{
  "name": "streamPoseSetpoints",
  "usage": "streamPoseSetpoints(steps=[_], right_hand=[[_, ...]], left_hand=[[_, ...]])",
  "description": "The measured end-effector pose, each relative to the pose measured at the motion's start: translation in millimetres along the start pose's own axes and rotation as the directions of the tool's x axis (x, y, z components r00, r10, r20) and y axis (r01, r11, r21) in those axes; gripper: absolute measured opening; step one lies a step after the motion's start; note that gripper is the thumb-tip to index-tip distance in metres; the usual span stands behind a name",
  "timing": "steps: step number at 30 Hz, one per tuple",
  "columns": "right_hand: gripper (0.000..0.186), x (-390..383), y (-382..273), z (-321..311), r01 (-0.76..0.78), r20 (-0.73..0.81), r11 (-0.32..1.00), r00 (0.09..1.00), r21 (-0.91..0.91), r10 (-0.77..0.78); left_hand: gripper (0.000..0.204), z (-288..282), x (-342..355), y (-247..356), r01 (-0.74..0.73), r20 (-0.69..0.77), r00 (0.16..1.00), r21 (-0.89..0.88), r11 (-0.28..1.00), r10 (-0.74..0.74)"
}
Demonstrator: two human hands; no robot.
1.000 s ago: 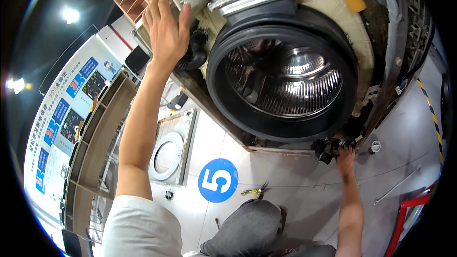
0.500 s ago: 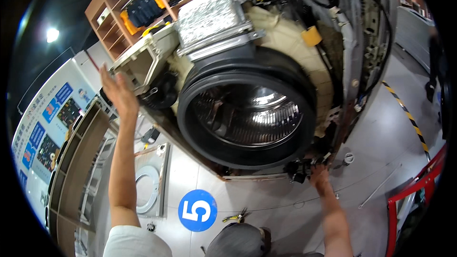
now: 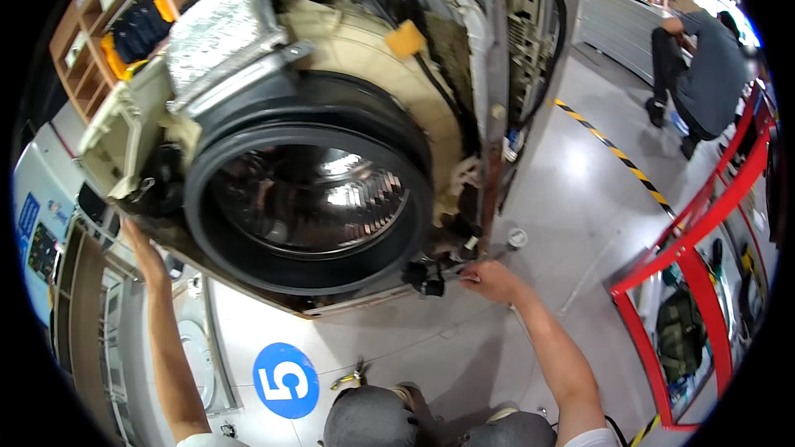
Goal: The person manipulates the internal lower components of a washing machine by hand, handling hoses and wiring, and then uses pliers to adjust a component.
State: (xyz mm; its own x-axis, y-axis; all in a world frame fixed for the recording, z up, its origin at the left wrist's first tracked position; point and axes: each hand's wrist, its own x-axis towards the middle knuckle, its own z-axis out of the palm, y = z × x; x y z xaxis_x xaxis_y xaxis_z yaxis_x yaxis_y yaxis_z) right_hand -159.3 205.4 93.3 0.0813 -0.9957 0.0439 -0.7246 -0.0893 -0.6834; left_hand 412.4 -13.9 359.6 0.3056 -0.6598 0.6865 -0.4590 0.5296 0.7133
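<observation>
An opened front-loading washing machine point(image 3: 356, 41) fills the upper middle, with a black rubber door gasket point(image 3: 306, 271) around its steel drum point(image 3: 298, 199). My left hand point(image 3: 141, 244) is against the machine's lower left side, fingers stretched upward and partly hidden by it. My right hand point(image 3: 489, 280) is closed at the lower right front corner of the frame, beside a black fitting point(image 3: 426, 280); what it grips is too small to make out. Below the machine, yellow-handled pliers point(image 3: 346, 379) lie on the tiled floor, and a detached front panel point(image 3: 217, 364) lies at left.
A red metal stand point(image 3: 687, 258) with tools and a bag is at right, near striped floor tape point(image 3: 613, 157). Another person point(image 3: 708, 74) crouches beside a white appliance point(image 3: 617, 29) at upper right. Wooden shelves point(image 3: 108, 0) stand behind; a shelving unit point(image 3: 74, 306) is at left.
The view has swung right, bringing the crouching person fully into sight. My left hand has dropped from high on the machine to its lower side; my right has shifted slightly off the black fitting.
</observation>
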Motion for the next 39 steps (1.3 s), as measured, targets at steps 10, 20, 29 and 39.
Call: streamPoseSetpoints(steps=[10, 20, 29, 39], right_hand=[[0.048, 3, -106, -226, 0.208, -0.958, 0.978, 0.284, 0.034, -0.027], [0.037, 54, -93, -212, 0.417, -0.932, 0.898, 0.362, 0.140, -0.022], [0.041, 46, -89, -89, -0.147, -0.909, 0.966, 0.393, -0.214, -0.141], [0.031, 82, -110, -99, -0.115, -0.941, 0.988, 0.335, -0.102, -0.058]], left_hand=[[0.048, 35, -29, -17, -0.139, -0.148, 0.976, 0.144, 0.980, 0.160], [0.050, 22, -24, -37, -0.194, -0.111, 0.968, 0.232, 0.953, 0.224], [0.049, -27, 21, -87, -0.524, 0.095, 0.843, 0.365, 0.769, 0.530], [0.041, -19, 24, -73, -0.461, 0.038, 0.866, 0.442, 0.769, 0.498]])
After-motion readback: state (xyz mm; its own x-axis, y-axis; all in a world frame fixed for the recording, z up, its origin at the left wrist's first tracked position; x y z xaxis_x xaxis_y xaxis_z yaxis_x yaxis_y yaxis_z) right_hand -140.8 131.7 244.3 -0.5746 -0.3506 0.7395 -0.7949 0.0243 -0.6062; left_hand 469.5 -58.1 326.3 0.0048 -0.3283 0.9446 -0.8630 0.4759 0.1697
